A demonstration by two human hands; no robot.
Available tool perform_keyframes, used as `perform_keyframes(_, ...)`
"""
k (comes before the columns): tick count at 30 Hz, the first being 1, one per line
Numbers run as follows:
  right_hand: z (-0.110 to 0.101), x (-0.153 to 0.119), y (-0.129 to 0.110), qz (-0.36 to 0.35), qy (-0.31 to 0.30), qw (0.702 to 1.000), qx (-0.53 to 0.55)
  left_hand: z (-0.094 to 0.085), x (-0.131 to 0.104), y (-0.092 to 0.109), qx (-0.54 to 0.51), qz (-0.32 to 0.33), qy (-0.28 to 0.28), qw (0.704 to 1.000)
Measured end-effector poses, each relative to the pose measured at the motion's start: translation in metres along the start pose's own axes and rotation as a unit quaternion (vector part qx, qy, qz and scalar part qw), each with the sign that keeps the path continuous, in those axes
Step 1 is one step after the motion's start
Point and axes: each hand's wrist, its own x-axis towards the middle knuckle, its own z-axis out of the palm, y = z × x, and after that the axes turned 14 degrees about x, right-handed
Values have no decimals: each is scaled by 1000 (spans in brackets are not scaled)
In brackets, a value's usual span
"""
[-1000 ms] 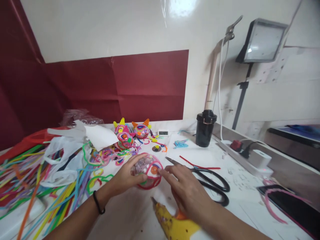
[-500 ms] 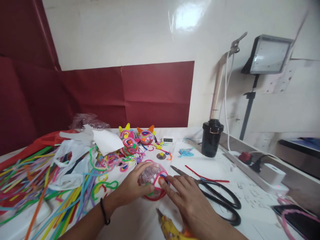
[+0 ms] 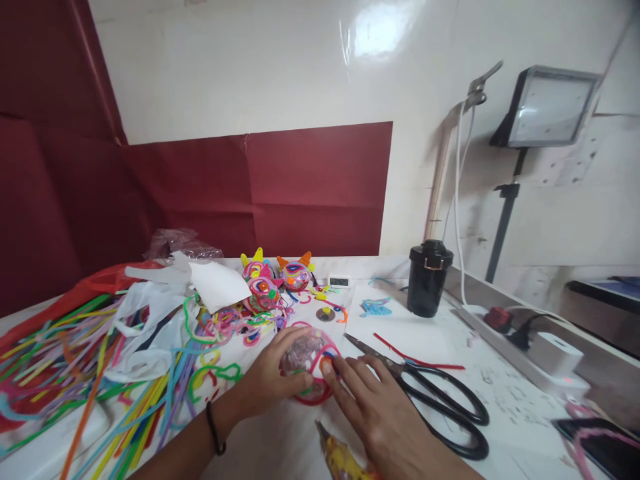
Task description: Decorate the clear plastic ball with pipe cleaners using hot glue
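My left hand (image 3: 275, 370) is wrapped round the left side of a clear ball (image 3: 303, 353) trimmed with pink, red and green pipe cleaners. The fingers of my right hand (image 3: 373, 403) press on an orange-and-blue coil (image 3: 327, 363) on the ball's right side; its thumb is hidden. Just below the ball lies the nozzle end of a yellow glue gun (image 3: 343, 457), partly hidden by my right hand. Black-handled scissors (image 3: 435, 393) lie open to the right, next to a red pipe cleaner (image 3: 415, 353).
Decorated balls with ear shapes (image 3: 263, 293) stand at the back beside a small digital clock (image 3: 339, 281). Loose pipe cleaners (image 3: 135, 427) and a white plastic bag (image 3: 145, 333) cover the left. A black cup (image 3: 427, 280), power strip (image 3: 520, 347) and phone (image 3: 600, 440) are at right.
The whole view has shifted slightly. Both hands stay on the ball, and the right fingers still press the orange-and-blue coil with hardly any movement.
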Motion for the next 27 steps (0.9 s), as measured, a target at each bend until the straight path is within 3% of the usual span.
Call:
perform_keyframes(8, 1, -2, -1, 0, -16, 1000, -3, 1, -1, -7, 13, 11, 4, 1000)
perform_keyframes(16, -9, -4, -1, 38, -128, 988, 78, 2, 2, -4, 4, -17, -3, 1000)
perform_keyframes(18, -11, -6, 0, 55, -103, 987, 114, 2, 2, -3, 4, -25, -4, 1000)
perform_keyframes(23, -12, -5, 1, 157, 35, 965, 206, 5, 2, -1, -3, -47, 2, 999)
perform_keyframes(27, -9, 7, 0, 199, 46, 950, 237, 11, 2, -3, 9, -58, 24, 998)
